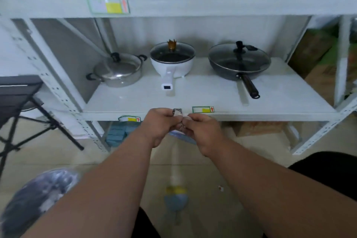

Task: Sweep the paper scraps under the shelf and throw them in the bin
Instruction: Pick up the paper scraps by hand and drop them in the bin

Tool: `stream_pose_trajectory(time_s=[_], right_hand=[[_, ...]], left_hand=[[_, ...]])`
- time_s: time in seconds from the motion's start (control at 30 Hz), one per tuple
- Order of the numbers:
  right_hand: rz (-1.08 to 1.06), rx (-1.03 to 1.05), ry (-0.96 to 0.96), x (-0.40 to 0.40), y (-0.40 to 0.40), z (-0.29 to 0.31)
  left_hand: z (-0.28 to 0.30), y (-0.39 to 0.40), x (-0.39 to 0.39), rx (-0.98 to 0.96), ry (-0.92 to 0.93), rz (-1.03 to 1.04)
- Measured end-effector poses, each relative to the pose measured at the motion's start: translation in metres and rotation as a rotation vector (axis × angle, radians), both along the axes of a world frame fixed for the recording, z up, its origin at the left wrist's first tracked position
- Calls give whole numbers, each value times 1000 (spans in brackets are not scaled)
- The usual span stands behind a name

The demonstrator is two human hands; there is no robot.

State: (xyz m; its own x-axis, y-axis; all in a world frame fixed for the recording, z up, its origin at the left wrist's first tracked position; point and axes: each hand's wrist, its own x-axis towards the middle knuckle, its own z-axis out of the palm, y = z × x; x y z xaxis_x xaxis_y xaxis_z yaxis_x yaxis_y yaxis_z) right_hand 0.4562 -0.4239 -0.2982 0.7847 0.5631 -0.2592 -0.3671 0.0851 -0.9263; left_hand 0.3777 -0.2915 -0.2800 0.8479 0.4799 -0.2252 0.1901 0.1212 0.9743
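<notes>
Both of my hands are raised in front of the lower shelf's front edge [270,117]. My left hand [160,124] and my right hand [202,131] pinch one small piece of paper [177,111] between their fingertips; most of it is hidden by the fingers. A small paper scrap [220,188] lies on the tiled floor between my arms. Below my hands, a blurred sweeping tool [175,195] with a pale handle and a blue and yellow part lies on the floor. A bin [36,201] lined with a dark plastic bag stands at the lower left.
The white metal shelf [193,4] carries a steel pot [117,71], a white electric pot [172,62] and a black wok [239,63]. Blue packs [116,133] and a brown box [258,127] sit under it. A black folding stand [17,100] is at the left.
</notes>
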Motion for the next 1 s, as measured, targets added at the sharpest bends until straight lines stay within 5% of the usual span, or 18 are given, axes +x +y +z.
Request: stream_pose_trajectory(time_s=[0.43, 0.67, 1.0], right_hand=[[377, 29, -94, -146, 197, 55], [534, -19, -61, -232, 297, 31], [650, -200, 72, -299, 337, -36]], left_hand=[[51, 158, -192, 54, 17, 390], [11, 234, -294, -124, 32, 615], [-47, 272, -357, -196, 464, 612]])
